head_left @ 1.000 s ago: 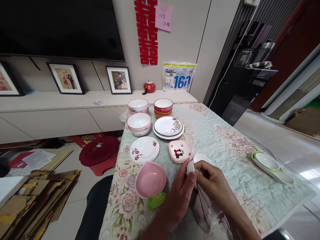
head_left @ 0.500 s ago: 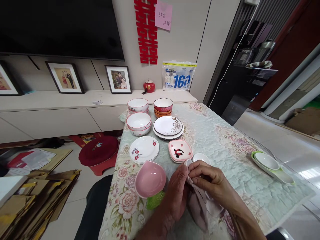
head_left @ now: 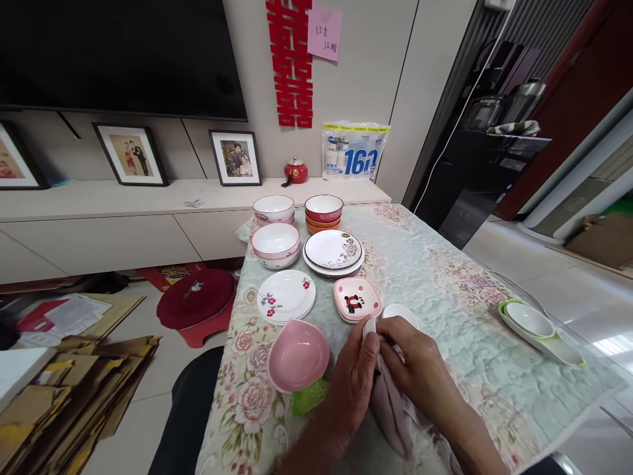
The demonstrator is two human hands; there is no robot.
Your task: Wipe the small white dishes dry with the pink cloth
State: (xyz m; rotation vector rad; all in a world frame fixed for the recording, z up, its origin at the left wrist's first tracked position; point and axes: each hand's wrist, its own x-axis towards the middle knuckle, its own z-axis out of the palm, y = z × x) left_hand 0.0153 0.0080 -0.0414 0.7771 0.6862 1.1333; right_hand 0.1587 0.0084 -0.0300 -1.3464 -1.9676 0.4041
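Note:
In front of me, my left hand is closed with its thumb pressed on a narrow white piece, which looks like a spoon handle; its lower part is hidden. My right hand is closed beside it, fingers bent around a greyish-mauve cloth that hangs below both hands. Just beyond the right hand, a small white bowl is partly covered. Left of my hands lies a pink strawberry-shaped bowl with a green leaf handle. Behind them is a pink-rimmed square dish.
Flowered plates, larger plates, red-rimmed bowls and red and orange bowls stand in stacks farther back on the tablecloth. Green-and-white dishes lie at the right edge. A red stool stands left.
My left thumb has moved up over the white piece, which now points more upright. The right fingers have drawn lower behind it, with the cloth still in hand.

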